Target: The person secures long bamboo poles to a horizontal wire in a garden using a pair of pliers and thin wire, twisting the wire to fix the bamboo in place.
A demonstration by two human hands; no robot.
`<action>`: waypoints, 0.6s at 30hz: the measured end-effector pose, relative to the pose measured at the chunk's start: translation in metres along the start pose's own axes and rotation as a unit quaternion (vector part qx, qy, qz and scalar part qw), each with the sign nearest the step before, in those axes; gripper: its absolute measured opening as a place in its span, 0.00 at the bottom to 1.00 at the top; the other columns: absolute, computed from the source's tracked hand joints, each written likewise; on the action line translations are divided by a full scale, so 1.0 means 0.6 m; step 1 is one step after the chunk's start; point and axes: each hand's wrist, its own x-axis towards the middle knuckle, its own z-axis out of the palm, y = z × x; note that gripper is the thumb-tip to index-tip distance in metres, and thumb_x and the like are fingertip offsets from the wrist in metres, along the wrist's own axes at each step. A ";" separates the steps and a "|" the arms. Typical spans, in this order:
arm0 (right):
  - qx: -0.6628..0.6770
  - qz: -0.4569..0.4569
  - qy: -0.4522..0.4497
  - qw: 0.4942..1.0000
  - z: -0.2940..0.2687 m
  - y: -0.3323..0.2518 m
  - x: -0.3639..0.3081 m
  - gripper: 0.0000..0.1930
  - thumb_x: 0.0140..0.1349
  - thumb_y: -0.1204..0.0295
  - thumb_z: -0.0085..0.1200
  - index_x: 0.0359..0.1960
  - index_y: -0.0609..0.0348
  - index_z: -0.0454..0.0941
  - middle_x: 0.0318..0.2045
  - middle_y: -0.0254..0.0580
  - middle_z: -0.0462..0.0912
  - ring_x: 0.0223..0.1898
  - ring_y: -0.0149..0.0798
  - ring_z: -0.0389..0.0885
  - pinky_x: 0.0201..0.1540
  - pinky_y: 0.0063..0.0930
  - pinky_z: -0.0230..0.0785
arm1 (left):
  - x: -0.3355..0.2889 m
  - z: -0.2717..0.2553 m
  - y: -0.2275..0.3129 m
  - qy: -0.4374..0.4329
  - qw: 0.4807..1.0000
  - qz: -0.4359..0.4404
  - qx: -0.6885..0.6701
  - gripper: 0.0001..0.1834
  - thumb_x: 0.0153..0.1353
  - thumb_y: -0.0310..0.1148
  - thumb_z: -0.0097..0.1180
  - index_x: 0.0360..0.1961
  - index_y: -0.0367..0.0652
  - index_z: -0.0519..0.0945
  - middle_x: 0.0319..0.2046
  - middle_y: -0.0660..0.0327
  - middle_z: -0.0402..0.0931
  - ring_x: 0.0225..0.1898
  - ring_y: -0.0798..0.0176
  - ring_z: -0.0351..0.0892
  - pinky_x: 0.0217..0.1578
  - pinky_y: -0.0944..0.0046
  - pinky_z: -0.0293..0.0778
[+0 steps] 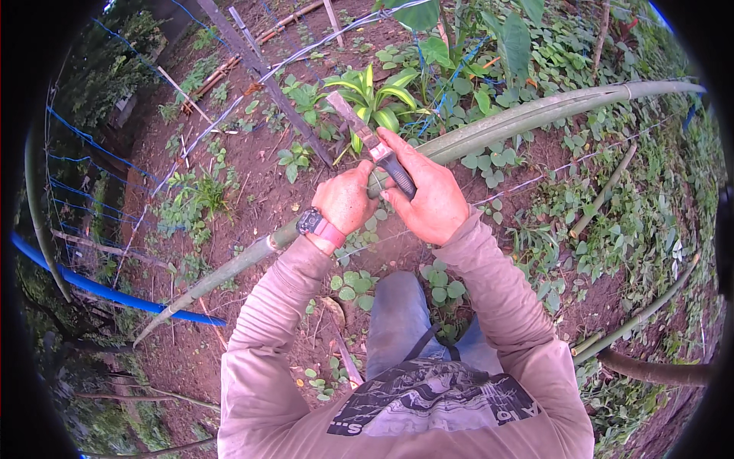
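Note:
A long green bamboo pole crosses in front of me, from low on the left to the upper right, with a lengthwise split in its right part. My left hand, a dark watch on its wrist, is closed round the pole near the middle. Just to its right, my right hand grips a knife-like tool by its black ribbed handle. The worn, rust-brown blade points up and left, past the pole. The right fingers are partly hidden, and I cannot tell whether they also touch the pole.
A dark post leans beyond my hands, beside a yellow-green striped plant. Wire and blue cords run across the ground. At left lies a blue pipe. Cut poles lie among leafy plants at right.

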 end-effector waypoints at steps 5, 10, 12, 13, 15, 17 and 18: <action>-0.010 0.012 0.001 1.000 0.007 0.002 0.011 0.39 0.55 0.81 0.59 0.71 0.57 0.60 0.62 0.55 0.73 0.61 0.56 0.74 0.63 0.40 0.69 | -0.003 0.002 0.003 0.009 1.000 0.000 0.011 0.24 0.52 0.38 0.66 0.48 0.46 0.71 0.35 0.52 0.83 0.36 0.41 0.84 0.35 0.43 0.80; -0.005 0.035 -0.012 0.999 0.004 -0.003 0.044 0.37 0.56 0.81 0.57 0.70 0.58 0.61 0.59 0.57 0.76 0.58 0.57 0.76 0.61 0.42 0.70 | -0.009 0.013 -0.005 0.031 0.999 0.015 -0.012 0.23 0.52 0.36 0.66 0.47 0.46 0.71 0.36 0.52 0.82 0.35 0.41 0.84 0.34 0.43 0.79; -0.006 0.053 -0.036 0.998 0.015 0.000 0.063 0.37 0.55 0.81 0.57 0.70 0.58 0.61 0.57 0.58 0.77 0.57 0.58 0.77 0.60 0.42 0.71 | -0.010 0.017 -0.011 0.036 0.999 0.026 -0.007 0.22 0.52 0.36 0.66 0.46 0.46 0.70 0.35 0.51 0.81 0.34 0.41 0.83 0.33 0.42 0.78; -0.037 0.001 -0.019 0.999 0.023 0.009 0.073 0.37 0.55 0.82 0.57 0.70 0.54 0.62 0.52 0.56 0.80 0.52 0.55 0.81 0.55 0.41 0.73 | -0.007 0.015 -0.010 0.038 0.999 0.028 -0.006 0.22 0.52 0.36 0.66 0.46 0.46 0.70 0.35 0.51 0.81 0.34 0.41 0.83 0.33 0.42 0.78; -0.092 -0.041 -0.003 0.995 0.032 0.012 0.086 0.38 0.54 0.84 0.58 0.69 0.49 0.65 0.46 0.56 0.82 0.47 0.55 0.83 0.49 0.41 0.76 | -0.006 0.016 -0.009 0.035 0.999 0.029 -0.017 0.22 0.52 0.35 0.65 0.46 0.46 0.70 0.36 0.51 0.82 0.34 0.41 0.83 0.34 0.42 0.78; -0.103 -0.018 -0.021 0.994 0.038 0.013 0.104 0.38 0.54 0.84 0.58 0.69 0.49 0.65 0.46 0.55 0.82 0.47 0.55 0.84 0.49 0.41 0.76 | -0.003 0.024 -0.017 0.036 0.999 0.031 -0.013 0.23 0.52 0.35 0.66 0.47 0.46 0.71 0.36 0.51 0.82 0.35 0.41 0.83 0.34 0.42 0.78; -0.113 0.004 -0.040 0.993 0.041 0.014 0.110 0.38 0.53 0.84 0.57 0.69 0.48 0.65 0.45 0.55 0.83 0.46 0.55 0.84 0.49 0.41 0.76 | -0.002 0.024 -0.020 0.037 0.999 0.031 -0.008 0.23 0.52 0.35 0.66 0.47 0.46 0.71 0.36 0.51 0.82 0.35 0.41 0.83 0.34 0.42 0.78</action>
